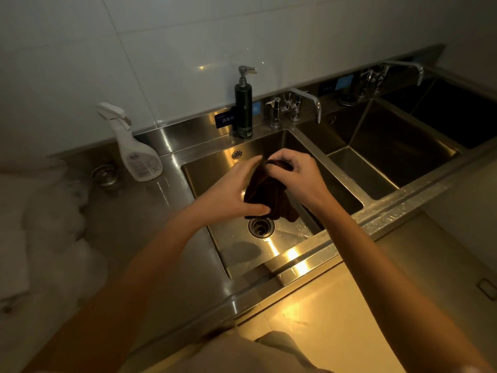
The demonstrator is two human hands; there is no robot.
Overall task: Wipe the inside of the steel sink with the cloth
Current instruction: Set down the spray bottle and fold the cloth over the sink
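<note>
Pale tiled wall (188, 36) rises behind the far edge of a steel bench (150, 238), dim overall, while warm yellow light glows on the pale floor (322, 319) near right.

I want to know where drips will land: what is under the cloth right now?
The dark cloth, held by the left hand and right hand, hangs above the sink floor. The open drain sits just below its lower edge; the floor directly behind it is covered.

Spray bottle (135, 149) stands left of the sink (204, 168), pump bottle (244, 109) behind (seemingly on the ledge).
</note>
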